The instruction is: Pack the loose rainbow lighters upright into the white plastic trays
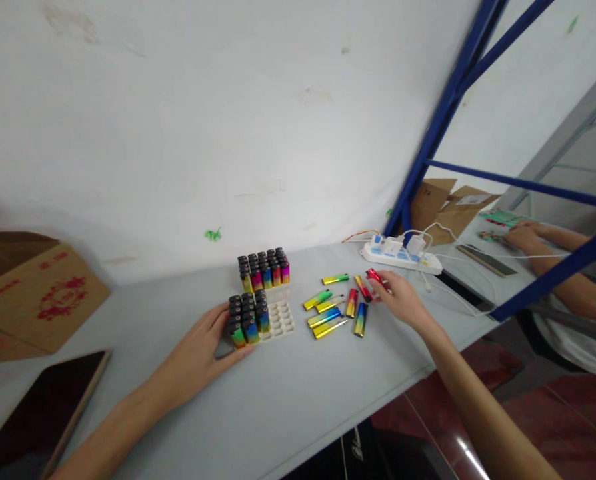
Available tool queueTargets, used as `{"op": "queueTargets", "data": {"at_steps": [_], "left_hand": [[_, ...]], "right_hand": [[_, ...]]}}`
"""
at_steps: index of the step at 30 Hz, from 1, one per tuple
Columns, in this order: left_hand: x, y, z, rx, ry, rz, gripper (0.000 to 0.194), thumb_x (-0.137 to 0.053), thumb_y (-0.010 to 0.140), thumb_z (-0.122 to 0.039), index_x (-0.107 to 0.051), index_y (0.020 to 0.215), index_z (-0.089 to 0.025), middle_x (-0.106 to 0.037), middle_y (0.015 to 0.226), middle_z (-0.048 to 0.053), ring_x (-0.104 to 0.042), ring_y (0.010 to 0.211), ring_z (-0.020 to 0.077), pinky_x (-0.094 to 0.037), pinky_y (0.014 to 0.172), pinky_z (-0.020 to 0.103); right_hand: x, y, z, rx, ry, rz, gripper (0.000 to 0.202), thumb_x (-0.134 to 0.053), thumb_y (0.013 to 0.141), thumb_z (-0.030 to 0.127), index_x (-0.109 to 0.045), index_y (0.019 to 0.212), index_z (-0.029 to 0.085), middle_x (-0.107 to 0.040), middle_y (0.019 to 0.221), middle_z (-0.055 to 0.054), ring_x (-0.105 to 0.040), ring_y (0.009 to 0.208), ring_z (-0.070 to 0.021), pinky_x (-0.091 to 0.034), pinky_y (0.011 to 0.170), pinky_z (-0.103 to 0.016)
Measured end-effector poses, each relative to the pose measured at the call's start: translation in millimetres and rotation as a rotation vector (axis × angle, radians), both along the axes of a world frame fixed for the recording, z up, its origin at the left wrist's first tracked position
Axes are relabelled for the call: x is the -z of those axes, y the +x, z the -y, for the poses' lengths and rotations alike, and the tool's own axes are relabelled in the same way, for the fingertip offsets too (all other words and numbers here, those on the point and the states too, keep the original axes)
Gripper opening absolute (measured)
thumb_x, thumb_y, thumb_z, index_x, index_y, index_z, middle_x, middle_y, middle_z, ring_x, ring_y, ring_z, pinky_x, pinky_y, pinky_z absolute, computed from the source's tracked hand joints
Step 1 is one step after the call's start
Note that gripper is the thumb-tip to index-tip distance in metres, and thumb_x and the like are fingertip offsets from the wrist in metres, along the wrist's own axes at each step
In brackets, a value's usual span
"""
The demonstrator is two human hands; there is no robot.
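My left hand [213, 347] is wrapped round the left end of a pale tray [281, 319] with round slots. Black-topped lighters [248, 323] stand upright in the tray's left part, and its right slots are bare. Behind it, a second block of upright lighters [265, 270] with shiny coloured bodies sits near the wall. Off to the right, my right hand [395, 297] pinches a red lighter [375, 275] between thumb and fingers. Several loose lighters [325, 319] in yellow, green, blue and red lie on the table between my hands.
A white power strip [403, 257] with plugs and cables lies beyond my right hand, beside a blue metal frame [428, 143]. At left are a cardboard box [43, 293] and a dark tablet-like slab [43, 407]. Another person's arms [553, 253] rest on the table at far right.
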State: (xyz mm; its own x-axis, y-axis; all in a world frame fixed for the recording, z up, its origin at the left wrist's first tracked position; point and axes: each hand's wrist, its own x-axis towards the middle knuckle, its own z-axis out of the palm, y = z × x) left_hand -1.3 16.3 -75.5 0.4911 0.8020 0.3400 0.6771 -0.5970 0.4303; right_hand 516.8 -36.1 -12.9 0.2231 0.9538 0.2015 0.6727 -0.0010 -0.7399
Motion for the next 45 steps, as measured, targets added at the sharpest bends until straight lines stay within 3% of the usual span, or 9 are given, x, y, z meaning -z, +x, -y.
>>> {"op": "queueTargets", "data": {"at_steps": [4,8,11,15,23,29,34,39,45], "left_hand": [[-3.0,1.4,3.4,0.031,-0.005,0.019,0.083,-0.084,0.112,-0.084,-0.074,0.175,-0.030,-0.080,0.180,0.020,-0.079,0.166,0.0495,-0.064,0.145,0.068],[-9.4,4.6,10.3,0.031,-0.001,0.014,0.084,-0.088,0.112,-0.080,-0.075,0.176,-0.027,-0.079,0.180,0.022,-0.079,0.165,0.0491,-0.065,0.144,0.069],[-14.0,7.4,14.2,0.041,-0.002,0.006,0.082,-0.090,0.112,-0.080,-0.076,0.172,-0.026,-0.079,0.180,0.022,-0.079,0.165,0.0486,-0.065,0.144,0.068],[-18.0,10.4,16.5,0.037,-0.017,-0.005,0.080,-0.090,0.112,-0.080,-0.078,0.169,-0.025,-0.079,0.178,0.022,-0.079,0.164,0.0491,-0.065,0.144,0.068],[-22.2,11.3,17.8,0.037,-0.026,-0.035,0.082,-0.084,0.115,-0.084,-0.076,0.169,-0.024,-0.078,0.179,0.020,-0.076,0.166,0.0462,-0.061,0.147,0.064],[-23.6,12.0,18.1,0.028,-0.017,-0.043,0.081,-0.086,0.114,-0.081,-0.075,0.170,-0.025,-0.078,0.179,0.019,-0.077,0.165,0.0458,-0.062,0.146,0.064],[-26.9,13.6,19.1,0.039,-0.046,-0.034,0.079,-0.088,0.114,-0.078,-0.075,0.170,-0.024,-0.077,0.179,0.019,-0.075,0.167,0.0459,-0.060,0.148,0.065],[-26.7,13.7,19.0,0.051,-0.052,-0.010,0.079,-0.089,0.114,-0.078,-0.076,0.170,-0.024,-0.077,0.180,0.020,-0.074,0.168,0.0464,-0.060,0.149,0.065],[-24.7,13.2,18.0,0.059,-0.050,0.025,0.078,-0.091,0.113,-0.077,-0.078,0.168,-0.025,-0.078,0.178,0.020,-0.076,0.166,0.0466,-0.062,0.147,0.066]], "right_hand": [[-26.8,-67.3,-23.0,-0.355,-0.073,-0.568,0.058,-0.083,0.103,0.084,-0.067,0.113,0.029,-0.067,0.080,0.006,-0.049,0.056,-0.0154,-0.045,0.055,-0.029],[-48.5,-137.1,-49.5,-0.536,-0.127,-0.726,0.070,-0.090,0.096,0.093,-0.065,0.107,0.029,-0.043,0.071,0.014,-0.028,0.057,-0.0110,-0.023,0.054,-0.023],[-47.8,-175.8,-66.3,-0.535,-0.037,-0.670,0.085,-0.084,0.090,0.110,-0.056,0.084,0.030,-0.039,0.069,0.010,-0.029,0.060,-0.0123,-0.022,0.053,-0.028],[-25.0,-202.5,-69.3,-0.405,0.118,-0.532,0.092,-0.069,0.092,0.118,-0.047,0.067,0.032,-0.041,0.065,0.004,-0.037,0.064,-0.0165,-0.027,0.057,-0.033],[3.7,-204.4,-44.0,-0.370,0.118,-0.317,0.054,-0.060,0.103,0.074,-0.048,0.070,0.031,-0.048,0.066,0.003,-0.043,0.069,-0.0190,-0.031,0.067,-0.036],[-0.2,-206.2,-40.8,-0.419,0.140,-0.285,0.059,-0.058,0.114,0.081,-0.054,0.084,0.031,-0.055,0.071,0.004,-0.051,0.070,-0.0203,-0.037,0.070,-0.035],[-7.2,-196.7,-34.7,-0.571,0.229,-0.174,0.037,-0.055,0.129,0.060,-0.069,0.123,0.027,-0.070,0.089,0.001,-0.065,0.080,-0.0234,-0.051,0.077,-0.035],[-16.2,-181.2,-34.9,-0.722,0.443,0.046,0.046,-0.061,0.132,0.063,-0.075,0.108,0.026,-0.079,0.105,-0.010,-0.073,0.097,-0.0272,-0.061,0.091,-0.039],[-16.2,-170.2,-35.8,-0.841,0.181,-0.029,0.055,-0.076,0.127,0.071,-0.073,0.095,0.026,-0.075,0.075,0.001,-0.067,0.067,-0.0189,-0.051,0.069,-0.031]]}}
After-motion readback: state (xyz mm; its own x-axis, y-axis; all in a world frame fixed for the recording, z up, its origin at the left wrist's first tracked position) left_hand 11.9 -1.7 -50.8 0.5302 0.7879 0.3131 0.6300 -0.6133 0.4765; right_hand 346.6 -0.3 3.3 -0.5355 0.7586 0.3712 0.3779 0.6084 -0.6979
